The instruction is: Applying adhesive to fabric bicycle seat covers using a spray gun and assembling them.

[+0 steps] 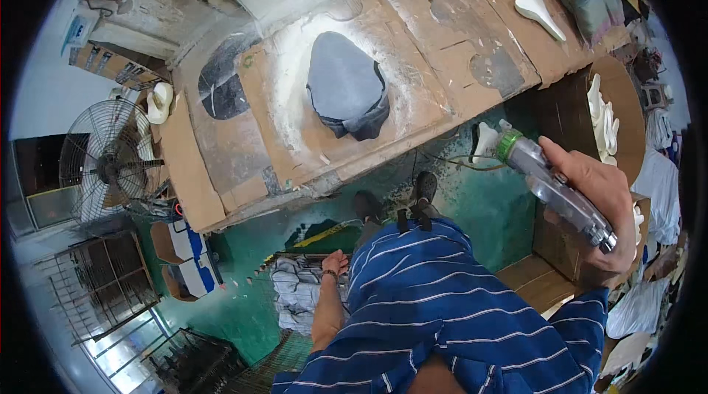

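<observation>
My right hand (601, 206) is wrapped tight around a metal spray gun (549, 180), its green-ringed nozzle aimed toward the cardboard-covered bench (457, 47). My left hand (335, 261) hangs low, fingers resting on a heap of grey cloth (295, 291). On the bench lies a dark grey moulded piece (346, 88), ringed by pale overspray; it looks coated already. White uncoated pieces (608, 125) wait stacked at my right. A blue-and-white carton (184, 254) sits on the floor to my left.
</observation>
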The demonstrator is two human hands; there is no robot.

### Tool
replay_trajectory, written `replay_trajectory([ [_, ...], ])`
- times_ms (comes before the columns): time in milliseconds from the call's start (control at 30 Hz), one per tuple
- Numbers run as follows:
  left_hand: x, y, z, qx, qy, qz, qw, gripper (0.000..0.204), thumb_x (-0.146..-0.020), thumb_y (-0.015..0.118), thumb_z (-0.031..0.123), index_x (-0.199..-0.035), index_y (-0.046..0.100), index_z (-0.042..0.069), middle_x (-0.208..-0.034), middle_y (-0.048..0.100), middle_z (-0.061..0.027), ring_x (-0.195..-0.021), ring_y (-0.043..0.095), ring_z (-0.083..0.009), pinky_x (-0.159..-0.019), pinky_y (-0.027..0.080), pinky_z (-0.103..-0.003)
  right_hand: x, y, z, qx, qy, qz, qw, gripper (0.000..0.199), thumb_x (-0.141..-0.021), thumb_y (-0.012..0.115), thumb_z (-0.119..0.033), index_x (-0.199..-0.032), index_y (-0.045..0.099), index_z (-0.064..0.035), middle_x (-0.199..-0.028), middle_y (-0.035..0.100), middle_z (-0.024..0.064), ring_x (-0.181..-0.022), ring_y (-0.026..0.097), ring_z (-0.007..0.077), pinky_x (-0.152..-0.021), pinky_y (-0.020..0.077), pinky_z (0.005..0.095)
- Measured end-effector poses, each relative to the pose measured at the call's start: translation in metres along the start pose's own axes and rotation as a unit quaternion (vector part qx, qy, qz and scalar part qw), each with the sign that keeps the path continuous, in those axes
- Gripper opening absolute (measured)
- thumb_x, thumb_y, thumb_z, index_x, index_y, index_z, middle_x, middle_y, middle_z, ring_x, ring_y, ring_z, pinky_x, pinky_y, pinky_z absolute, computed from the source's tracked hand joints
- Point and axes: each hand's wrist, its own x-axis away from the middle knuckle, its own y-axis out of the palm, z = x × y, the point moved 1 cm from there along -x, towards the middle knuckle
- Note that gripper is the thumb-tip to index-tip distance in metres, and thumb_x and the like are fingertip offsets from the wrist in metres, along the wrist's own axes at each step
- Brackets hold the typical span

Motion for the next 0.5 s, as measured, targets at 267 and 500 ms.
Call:
replay_trajectory([
  [267, -0.011, 0.009, 0.055, -0.010, 0.235, 0.010, 0.972, 0.034, -0.098, 0.072, 0.027, -0.125, 0.070, 0.006, -0.093, 0.072, -0.0044, -0.076, 0.068, -0.0145, -0.056, 0.052, -0.030, -0.003, 0.008, -0.020, 0.029, 0.003, -0.053, 0.998, 0.076, -0.078, 0.080, -0.017, -0.144, 0.055, 0.0094, -0.092, 0.071, 0.0199, -0.075, 0.072, 0.0307, -0.067, 0.0552, 0.0385],
  [500, 0.101, 0.061, 0.207, 0.158, 0.559, 0.148, 0.800, 0.036, -0.103, 0.066, 0.016, -0.136, 0.062, 0.002, -0.116, 0.073, -0.0096, -0.102, 0.069, -0.0155, -0.085, 0.054, -0.029, -0.002, 0.023, -0.018, -0.011, 0.021, -0.011, 1.000, 0.071, -0.070, 0.081, -0.010, -0.139, 0.065, -0.0016, -0.085, 0.071, 0.0133, -0.072, 0.071, 0.0257, -0.063, 0.0531, 0.0349],
])
